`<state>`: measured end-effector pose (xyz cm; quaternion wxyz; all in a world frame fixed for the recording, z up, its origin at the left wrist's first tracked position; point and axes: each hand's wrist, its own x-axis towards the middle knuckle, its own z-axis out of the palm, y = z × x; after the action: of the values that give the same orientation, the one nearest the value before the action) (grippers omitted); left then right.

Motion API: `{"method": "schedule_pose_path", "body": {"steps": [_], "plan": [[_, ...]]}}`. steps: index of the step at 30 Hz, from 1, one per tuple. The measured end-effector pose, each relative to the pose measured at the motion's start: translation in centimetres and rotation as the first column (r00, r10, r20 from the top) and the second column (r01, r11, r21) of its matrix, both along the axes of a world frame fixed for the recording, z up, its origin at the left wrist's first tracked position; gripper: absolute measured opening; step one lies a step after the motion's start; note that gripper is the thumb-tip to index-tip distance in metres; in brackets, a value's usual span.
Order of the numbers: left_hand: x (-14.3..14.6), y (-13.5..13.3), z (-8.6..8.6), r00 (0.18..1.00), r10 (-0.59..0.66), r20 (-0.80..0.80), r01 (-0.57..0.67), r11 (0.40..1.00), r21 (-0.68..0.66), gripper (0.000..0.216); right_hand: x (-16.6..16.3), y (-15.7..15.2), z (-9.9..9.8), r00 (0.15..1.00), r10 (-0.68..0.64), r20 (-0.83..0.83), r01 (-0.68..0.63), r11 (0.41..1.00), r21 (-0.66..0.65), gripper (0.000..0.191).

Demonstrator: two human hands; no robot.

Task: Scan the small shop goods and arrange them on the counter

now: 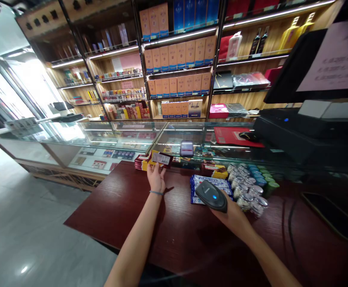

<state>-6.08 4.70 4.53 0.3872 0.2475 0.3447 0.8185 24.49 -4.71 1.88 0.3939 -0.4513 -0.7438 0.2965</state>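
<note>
Between the fingers of my left hand point(156, 178) is a chocolate bar point(161, 159) in a dark red and yellow wrapper, its label side with a barcode turned up. Just left of it lies a stack of similar bars point(141, 162). My right hand point(226, 209) grips a black barcode scanner point(211, 195) with a lit blue light; its head points left over several blue-and-white packets point(196, 181). Beyond these packets sits a second stack of red and yellow bars point(215, 170).
Several small lidded jars point(246, 199) stand right of the packets, with blue and green ones behind. A phone-like dark slab point(332, 211) and cable lie at the right. A glass display counter point(126, 137) runs behind the wooden table point(114, 207). A monitor point(293, 67) rises at upper right.
</note>
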Motion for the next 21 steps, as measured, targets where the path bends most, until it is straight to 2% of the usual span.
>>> {"method": "schedule_pose_path", "body": {"steps": [3,5,7,9,12,14,16,21], "plan": [[-3.5,0.7,2.1,0.957,0.197,-0.212,-0.190,0.980,0.052,0.026,0.1,0.0,0.1,1.000,-0.001,-0.017,0.001,1.000,-0.007,0.053],[-6.2,1.0,2.9,0.848,0.312,-0.429,-0.297,0.949,0.104,0.023,0.0,-0.1,0.3,1.000,-0.002,-0.029,0.002,1.000,-0.017,0.050],[-8.8,1.1,3.3,0.635,0.366,-0.681,-0.333,0.924,0.186,0.021,-0.1,-0.3,0.6,0.999,0.004,-0.040,-0.005,1.000,-0.027,0.046],[-11.0,1.0,3.2,0.370,0.343,-0.864,-0.305,0.923,0.236,0.027,-0.1,-0.4,0.7,0.999,0.008,-0.048,-0.009,0.999,-0.032,0.047],[-13.1,0.9,2.6,0.009,0.204,-0.979,-0.252,0.948,0.195,0.036,-0.1,-0.5,0.8,0.999,-0.015,-0.050,0.013,1.000,-0.027,0.048],[-14.0,0.9,2.0,-0.141,0.127,-0.982,-0.228,0.961,0.157,0.036,-0.2,-0.5,0.8,0.998,-0.030,-0.060,0.029,0.999,-0.022,0.048],[-14.5,1.2,1.4,-0.217,0.099,-0.971,-0.197,0.970,0.142,0.036,-0.4,-0.6,0.8,0.996,-0.042,-0.081,0.041,0.999,-0.016,0.047],[-15.2,2.0,0.3,-0.313,0.071,-0.947,-0.142,0.983,0.121,0.040,-0.8,-0.8,1.1,0.993,-0.069,-0.096,0.069,0.998,0.002,0.047]]}}
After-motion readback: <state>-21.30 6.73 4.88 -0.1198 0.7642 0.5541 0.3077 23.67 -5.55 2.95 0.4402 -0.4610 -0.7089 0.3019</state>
